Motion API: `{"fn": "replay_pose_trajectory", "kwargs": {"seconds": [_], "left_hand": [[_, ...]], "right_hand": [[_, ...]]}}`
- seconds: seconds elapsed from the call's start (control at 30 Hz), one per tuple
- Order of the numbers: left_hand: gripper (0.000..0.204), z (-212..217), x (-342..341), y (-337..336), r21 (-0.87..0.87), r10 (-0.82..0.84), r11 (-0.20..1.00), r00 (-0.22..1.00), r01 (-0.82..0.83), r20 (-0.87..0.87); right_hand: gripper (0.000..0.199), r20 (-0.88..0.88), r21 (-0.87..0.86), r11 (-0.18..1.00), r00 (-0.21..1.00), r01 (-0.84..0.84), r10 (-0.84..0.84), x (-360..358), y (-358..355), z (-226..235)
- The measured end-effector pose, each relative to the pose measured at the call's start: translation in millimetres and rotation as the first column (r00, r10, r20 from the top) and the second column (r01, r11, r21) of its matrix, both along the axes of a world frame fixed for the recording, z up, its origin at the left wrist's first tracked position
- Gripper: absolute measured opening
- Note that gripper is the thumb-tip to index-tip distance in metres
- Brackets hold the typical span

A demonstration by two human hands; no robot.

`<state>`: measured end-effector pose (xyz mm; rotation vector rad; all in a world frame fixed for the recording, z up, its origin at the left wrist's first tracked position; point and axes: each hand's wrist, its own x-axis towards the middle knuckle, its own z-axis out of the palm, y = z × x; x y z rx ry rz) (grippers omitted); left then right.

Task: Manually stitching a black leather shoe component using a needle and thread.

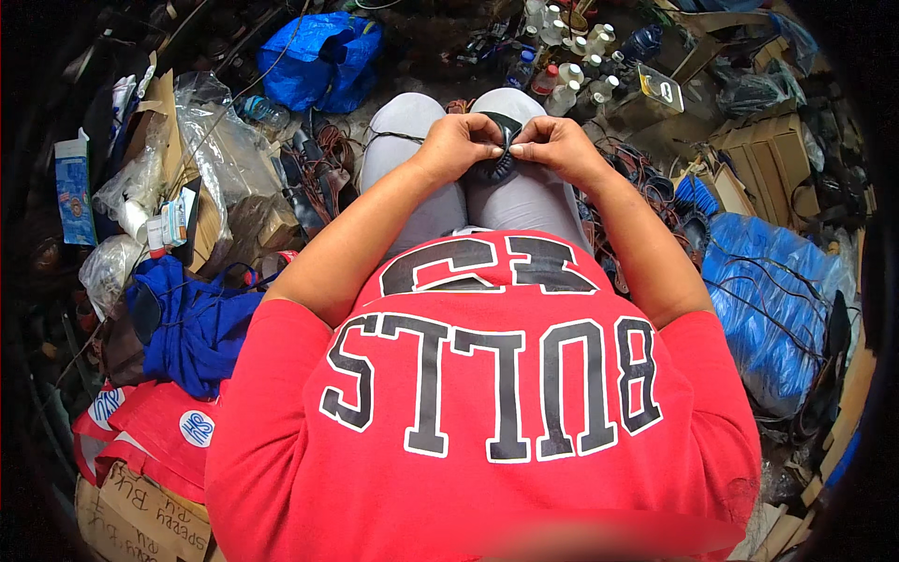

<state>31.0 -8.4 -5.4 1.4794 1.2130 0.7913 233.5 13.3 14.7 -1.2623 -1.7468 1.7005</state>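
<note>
Above my knees, both hands pinch a small black leather-like piece (pixel 494 169), which has a ridged, stitched-looking curved edge and resembles part of a shoe upper. My left hand (pixel 459 145) grips its left side between thumb and fingertips. From the other side, my right hand (pixel 562 148) pinches it close by, so the fingertips of both hands almost meet. Whether a thread or needle is between the fingers is too small to tell. A thin dark cord (pixel 398 136) lies across my left knee in grey trousers.
A blue plastic bag (pixel 323 61) lies far left, and several bottles (pixel 562 94) stand far right. Bundled reddish-brown strips and shoe parts (pixel 323 169) flank my legs. Blue cloth (pixel 197 318) and cardboard (pixel 140 515) are at left; a blue plastic-wrapped bundle (pixel 768 300) and cartons (pixel 768 164) at right.
</note>
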Motion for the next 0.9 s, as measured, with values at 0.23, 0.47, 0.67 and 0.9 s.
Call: {"fn": "replay_pose_trajectory", "kwargs": {"seconds": [0.23,0.47,0.67,0.9], "left_hand": [[0.013,9.8,-24.3,-4.4,0.268,0.041,0.963,0.958,0.038,-0.284],[0.011,22.5,-7.4,-3.1,0.114,-0.092,0.983,0.923,0.143,-0.373],[0.011,35.4,-5.3,-1.7,0.278,-0.148,0.915,0.885,0.291,-0.441],[0.011,34.8,-12.9,-1.2,0.237,-0.16,0.905,0.801,0.352,-0.577]], "right_hand": [[0.012,-0.101,-0.071,0.997,0.994,0.043,-0.05,29.6,10.6,-8.9],[0.02,0.082,0.121,0.991,0.996,-0.054,0.044,53.8,-6.0,-8.2],[0.02,0.139,0.347,0.936,0.985,0.051,-0.105,64.3,38.6,25.7],[0.019,0.372,0.621,0.772,0.918,-0.134,-0.141,37.5,21.7,49.9]]}}
